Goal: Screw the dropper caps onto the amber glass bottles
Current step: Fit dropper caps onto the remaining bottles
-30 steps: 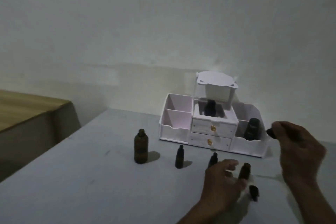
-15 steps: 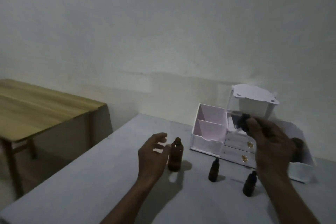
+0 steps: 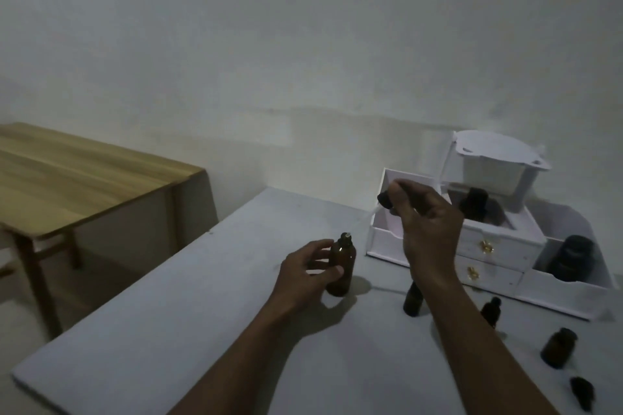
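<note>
A tall amber bottle (image 3: pixel 341 263) stands uncapped on the grey table (image 3: pixel 168 347). My left hand (image 3: pixel 305 274) wraps around its left side, thumb on the front. Above and to the right of it, my right hand (image 3: pixel 428 226) pinches a black dropper cap (image 3: pixel 385 199) between the fingertips. Two small capped amber bottles (image 3: pixel 413 300) (image 3: pixel 491 312) stand behind my right forearm. A short open amber bottle (image 3: pixel 559 347) stands at the right, with a loose black dropper cap (image 3: pixel 581 392) lying in front of it.
A white organizer (image 3: pixel 499 256) with two drawers stands at the back right; a dark bottle (image 3: pixel 473 204) sits in its middle compartment and a dark jar (image 3: pixel 571 258) in its right one. A wooden table (image 3: pixel 67 185) stands to the left, across a gap.
My left hand has closed around the tall bottle. My right hand has carried the cap left, from above the organizer to above that bottle. The camera has swung left.
</note>
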`<state>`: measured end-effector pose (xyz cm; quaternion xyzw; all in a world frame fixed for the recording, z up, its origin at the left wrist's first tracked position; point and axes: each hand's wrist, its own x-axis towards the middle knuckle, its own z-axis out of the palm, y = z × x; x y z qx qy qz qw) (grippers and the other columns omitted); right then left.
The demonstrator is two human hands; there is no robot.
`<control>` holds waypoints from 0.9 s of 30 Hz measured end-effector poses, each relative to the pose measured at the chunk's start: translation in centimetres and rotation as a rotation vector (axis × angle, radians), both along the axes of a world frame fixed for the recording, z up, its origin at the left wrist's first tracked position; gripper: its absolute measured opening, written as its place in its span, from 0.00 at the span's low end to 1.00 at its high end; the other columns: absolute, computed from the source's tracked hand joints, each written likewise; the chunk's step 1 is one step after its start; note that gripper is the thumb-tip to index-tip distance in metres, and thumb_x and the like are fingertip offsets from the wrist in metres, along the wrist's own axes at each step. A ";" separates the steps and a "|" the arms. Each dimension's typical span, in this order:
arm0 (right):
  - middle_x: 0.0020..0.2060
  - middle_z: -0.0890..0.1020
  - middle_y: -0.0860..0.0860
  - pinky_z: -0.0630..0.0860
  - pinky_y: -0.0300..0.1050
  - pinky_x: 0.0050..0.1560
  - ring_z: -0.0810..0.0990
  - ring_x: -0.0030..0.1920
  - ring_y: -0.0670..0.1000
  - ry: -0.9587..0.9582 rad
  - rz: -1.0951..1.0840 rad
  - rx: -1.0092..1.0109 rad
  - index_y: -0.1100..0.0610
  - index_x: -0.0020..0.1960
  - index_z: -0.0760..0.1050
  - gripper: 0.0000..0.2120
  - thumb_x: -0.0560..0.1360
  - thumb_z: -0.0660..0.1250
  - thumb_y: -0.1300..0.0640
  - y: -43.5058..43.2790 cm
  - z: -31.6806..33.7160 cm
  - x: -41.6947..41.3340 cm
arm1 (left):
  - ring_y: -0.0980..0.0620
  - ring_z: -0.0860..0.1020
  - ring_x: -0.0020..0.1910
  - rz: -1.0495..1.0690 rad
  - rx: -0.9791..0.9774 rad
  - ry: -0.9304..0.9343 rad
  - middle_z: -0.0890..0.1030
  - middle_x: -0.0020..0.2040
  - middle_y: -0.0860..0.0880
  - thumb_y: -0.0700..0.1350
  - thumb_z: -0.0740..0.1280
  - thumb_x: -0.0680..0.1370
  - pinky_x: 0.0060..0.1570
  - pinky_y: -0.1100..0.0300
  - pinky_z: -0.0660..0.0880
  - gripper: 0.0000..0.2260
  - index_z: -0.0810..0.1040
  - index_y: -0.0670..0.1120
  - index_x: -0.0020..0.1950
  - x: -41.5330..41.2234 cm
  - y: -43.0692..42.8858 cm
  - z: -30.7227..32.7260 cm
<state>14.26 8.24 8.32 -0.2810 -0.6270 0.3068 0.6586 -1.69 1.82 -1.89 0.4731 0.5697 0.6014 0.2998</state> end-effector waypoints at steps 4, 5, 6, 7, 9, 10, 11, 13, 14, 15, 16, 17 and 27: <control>0.43 0.85 0.45 0.81 0.38 0.47 0.85 0.45 0.42 -0.028 0.011 -0.001 0.52 0.53 0.82 0.08 0.73 0.73 0.55 -0.1 -0.4 -0.6 | 0.62 0.79 0.53 0.000 -0.007 0.059 0.81 0.53 0.60 0.43 0.75 0.75 0.48 0.68 0.74 0.16 0.78 0.62 0.55 0.0 0.1 -0.2; 0.42 0.85 0.43 0.80 0.34 0.45 0.84 0.44 0.40 -0.036 0.010 0.007 0.52 0.53 0.81 0.08 0.74 0.73 0.55 -0.2 -0.4 -0.8 | 0.63 0.79 0.52 0.002 -0.004 0.072 0.81 0.52 0.60 0.43 0.75 0.75 0.47 0.69 0.74 0.16 0.78 0.61 0.56 0.0 0.1 -0.2; 0.42 0.84 0.42 0.79 0.32 0.44 0.84 0.43 0.38 -0.032 0.016 0.011 0.53 0.53 0.81 0.08 0.74 0.73 0.56 -0.3 -0.3 -0.9 | 0.64 0.79 0.51 0.002 0.001 0.083 0.82 0.52 0.60 0.43 0.75 0.75 0.47 0.71 0.74 0.16 0.78 0.60 0.57 -0.2 0.2 -0.3; 0.42 0.84 0.42 0.79 0.31 0.44 0.84 0.43 0.37 -0.025 0.018 0.013 0.53 0.53 0.81 0.08 0.74 0.72 0.56 -0.3 -0.2 -1.0 | 0.65 0.80 0.50 0.003 0.003 0.090 0.82 0.52 0.59 0.43 0.75 0.75 0.45 0.72 0.74 0.16 0.79 0.58 0.58 -0.2 0.3 -0.3; 0.42 0.84 0.42 0.79 0.31 0.44 0.83 0.43 0.37 -0.017 -0.002 0.030 0.54 0.53 0.82 0.08 0.74 0.72 0.56 -0.3 0.0 -1.1 | 0.67 0.79 0.49 0.012 -0.007 0.084 0.82 0.52 0.60 0.44 0.75 0.75 0.45 0.72 0.74 0.16 0.79 0.56 0.60 -0.2 0.4 -0.4; 0.42 0.84 0.42 0.79 0.32 0.45 0.84 0.44 0.38 -0.015 -0.015 0.041 0.54 0.53 0.82 0.09 0.74 0.72 0.56 -0.2 0.1 -1.0 | 0.67 0.79 0.49 0.015 -0.008 0.075 0.82 0.52 0.59 0.44 0.75 0.75 0.47 0.70 0.75 0.16 0.80 0.56 0.60 -0.2 0.4 -0.4; 0.42 0.84 0.42 0.80 0.33 0.45 0.84 0.44 0.38 -0.012 -0.025 0.050 0.55 0.54 0.82 0.09 0.74 0.72 0.56 -0.1 0.2 -0.9 | 0.66 0.79 0.50 0.013 -0.008 0.067 0.83 0.53 0.59 0.44 0.75 0.74 0.48 0.69 0.75 0.16 0.80 0.56 0.60 -0.2 0.4 -0.5; 0.42 0.84 0.41 0.80 0.33 0.46 0.83 0.44 0.37 -0.014 -0.041 0.067 0.56 0.54 0.82 0.09 0.75 0.72 0.56 0.1 0.2 -0.8 | 0.65 0.79 0.51 0.010 -0.008 0.059 0.82 0.52 0.60 0.44 0.75 0.75 0.45 0.71 0.74 0.15 0.79 0.57 0.58 -0.1 0.4 -0.5; 0.43 0.84 0.41 0.80 0.32 0.46 0.83 0.44 0.37 -0.018 -0.044 0.074 0.57 0.55 0.82 0.10 0.75 0.72 0.56 0.2 0.2 -0.7 | 0.65 0.79 0.50 0.010 -0.007 0.058 0.82 0.51 0.61 0.44 0.75 0.75 0.43 0.73 0.73 0.15 0.79 0.58 0.57 -0.1 0.3 -0.4; 0.43 0.84 0.42 0.79 0.32 0.46 0.83 0.45 0.37 -0.024 -0.047 0.079 0.57 0.55 0.82 0.10 0.75 0.72 0.56 0.3 0.1 -0.8 | 0.66 0.79 0.50 0.011 -0.008 0.057 0.81 0.50 0.62 0.44 0.75 0.75 0.42 0.74 0.72 0.15 0.79 0.59 0.57 -0.1 0.3 -0.4; 0.44 0.84 0.44 0.79 0.31 0.46 0.83 0.45 0.37 -0.035 -0.045 0.081 0.58 0.55 0.82 0.10 0.75 0.72 0.56 0.3 -0.1 -0.8 | 0.65 0.79 0.50 0.011 -0.008 0.054 0.81 0.50 0.61 0.44 0.75 0.75 0.43 0.73 0.72 0.15 0.78 0.60 0.56 -0.1 0.3 -0.4; 0.44 0.84 0.45 0.78 0.29 0.45 0.83 0.44 0.36 -0.049 -0.039 0.082 0.58 0.55 0.82 0.10 0.75 0.72 0.56 0.3 -0.3 -1.0 | 0.63 0.79 0.51 0.012 -0.008 0.049 0.81 0.51 0.60 0.44 0.75 0.75 0.44 0.71 0.73 0.15 0.78 0.60 0.56 -0.1 0.4 -0.5; 0.43 0.85 0.45 0.80 0.34 0.45 0.85 0.43 0.42 -0.142 0.053 0.049 0.55 0.56 0.82 0.10 0.75 0.72 0.55 0.5 -2.1 -2.7 | 0.58 0.79 0.53 0.025 -0.051 0.001 0.81 0.55 0.59 0.47 0.75 0.75 0.48 0.65 0.73 0.15 0.78 0.58 0.59 0.3 0.6 -0.6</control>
